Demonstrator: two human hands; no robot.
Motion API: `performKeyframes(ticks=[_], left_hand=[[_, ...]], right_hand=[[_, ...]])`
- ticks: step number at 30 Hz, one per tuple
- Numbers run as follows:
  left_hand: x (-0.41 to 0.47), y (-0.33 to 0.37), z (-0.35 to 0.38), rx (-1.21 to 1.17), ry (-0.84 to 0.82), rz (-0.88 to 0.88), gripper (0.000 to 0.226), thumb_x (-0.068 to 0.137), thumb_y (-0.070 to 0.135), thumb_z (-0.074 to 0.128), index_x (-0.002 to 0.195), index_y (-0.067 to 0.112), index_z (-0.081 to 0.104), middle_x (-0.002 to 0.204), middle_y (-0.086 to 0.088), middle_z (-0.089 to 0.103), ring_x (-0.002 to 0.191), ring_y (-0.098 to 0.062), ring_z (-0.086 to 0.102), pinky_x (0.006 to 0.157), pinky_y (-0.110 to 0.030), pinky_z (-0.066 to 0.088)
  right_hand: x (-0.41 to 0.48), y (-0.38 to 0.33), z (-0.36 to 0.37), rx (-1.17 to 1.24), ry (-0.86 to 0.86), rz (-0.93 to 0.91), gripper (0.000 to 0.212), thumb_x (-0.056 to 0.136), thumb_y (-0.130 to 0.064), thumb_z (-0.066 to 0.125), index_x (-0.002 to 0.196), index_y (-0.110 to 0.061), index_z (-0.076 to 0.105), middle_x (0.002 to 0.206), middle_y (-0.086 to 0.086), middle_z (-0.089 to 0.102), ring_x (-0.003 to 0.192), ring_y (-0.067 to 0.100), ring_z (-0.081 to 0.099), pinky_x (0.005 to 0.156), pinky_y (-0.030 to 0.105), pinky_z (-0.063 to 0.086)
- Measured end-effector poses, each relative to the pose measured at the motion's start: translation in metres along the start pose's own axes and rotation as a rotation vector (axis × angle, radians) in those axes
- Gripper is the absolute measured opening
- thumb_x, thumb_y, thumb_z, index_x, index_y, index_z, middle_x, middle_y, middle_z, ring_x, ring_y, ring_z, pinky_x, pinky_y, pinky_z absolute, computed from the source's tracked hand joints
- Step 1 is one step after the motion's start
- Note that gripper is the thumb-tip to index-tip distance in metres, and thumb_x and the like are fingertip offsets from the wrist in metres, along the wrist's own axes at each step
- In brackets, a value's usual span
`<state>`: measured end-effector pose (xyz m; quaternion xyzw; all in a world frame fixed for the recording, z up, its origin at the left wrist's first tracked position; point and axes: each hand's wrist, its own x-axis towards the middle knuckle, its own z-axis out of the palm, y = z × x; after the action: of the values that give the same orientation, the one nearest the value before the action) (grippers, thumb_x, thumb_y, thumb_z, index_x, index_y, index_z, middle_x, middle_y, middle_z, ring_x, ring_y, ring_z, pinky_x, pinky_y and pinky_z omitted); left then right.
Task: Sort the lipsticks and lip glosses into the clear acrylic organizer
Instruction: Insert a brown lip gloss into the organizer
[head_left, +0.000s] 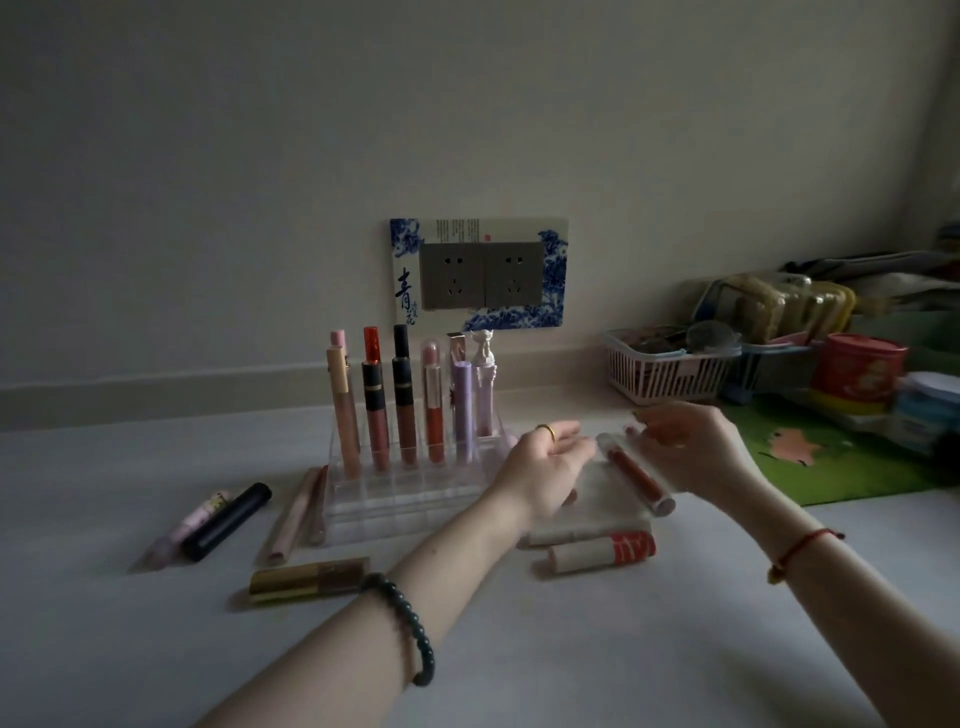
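Tubes (402, 410) already stand upright in the back rows of the organizer (395, 512), so the sort looks roughly half done. The right hand (685, 452) pinches a red lip gloss (636, 475) just right of the organizer, with the left hand (540, 467) loosely spread beside it. A black tube (228, 522) and slim pink sticks (293, 517) left of the organizer, a gold lipstick (309, 579) in front and a red-and-white tube (602, 553) front-right still lie loose on the desk (519, 649).

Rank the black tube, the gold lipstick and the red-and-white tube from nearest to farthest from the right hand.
1. Red-and-white tube, lying at right, close by the right hand.
2. Gold lipstick, front, left of centre.
3. Black tube, far left.
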<state>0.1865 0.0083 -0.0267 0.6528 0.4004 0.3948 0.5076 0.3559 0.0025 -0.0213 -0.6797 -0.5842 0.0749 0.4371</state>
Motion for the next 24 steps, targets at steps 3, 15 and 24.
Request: performKeyframes(ticks=[3, 15, 24], left_hand=[[0.014, 0.001, 0.021, -0.108, 0.07, -0.157, 0.045, 0.074, 0.047, 0.055, 0.104, 0.013, 0.055, 0.132, -0.015, 0.049, 0.129, -0.027, 0.039, 0.107, -0.043, 0.034], [0.019, 0.018, 0.05, -0.586, 0.016, -0.399, 0.037, 0.093, 0.037, 0.037, 0.116, 0.008, 0.04, 0.09, -0.011, 0.055, 0.071, -0.02, 0.056, 0.053, -0.029, 0.045], [0.002, 0.026, 0.023, -0.309, 0.001, 0.016, 0.029, 0.096, 0.033, 0.03, 0.092, 0.025, 0.058, 0.092, 0.01, 0.063, 0.085, -0.002, 0.059, 0.063, -0.016, 0.048]], right_hand=[[-0.003, 0.008, 0.006, -0.106, -0.112, 0.022, 0.033, 0.078, -0.02, 0.065, 0.108, -0.008, 0.061, 0.102, 0.009, 0.066, 0.078, 0.017, 0.06, 0.066, 0.026, 0.054], [-0.003, 0.013, 0.013, -0.069, -0.222, 0.129, 0.045, 0.077, -0.02, 0.064, 0.119, -0.006, 0.053, 0.115, 0.009, 0.062, 0.079, 0.015, 0.057, 0.075, 0.024, 0.047], [-0.01, -0.017, 0.003, 0.474, -0.152, -0.012, 0.037, 0.074, 0.001, 0.064, 0.109, -0.01, 0.058, 0.089, 0.004, 0.065, 0.076, 0.016, 0.065, 0.059, 0.022, 0.056]])
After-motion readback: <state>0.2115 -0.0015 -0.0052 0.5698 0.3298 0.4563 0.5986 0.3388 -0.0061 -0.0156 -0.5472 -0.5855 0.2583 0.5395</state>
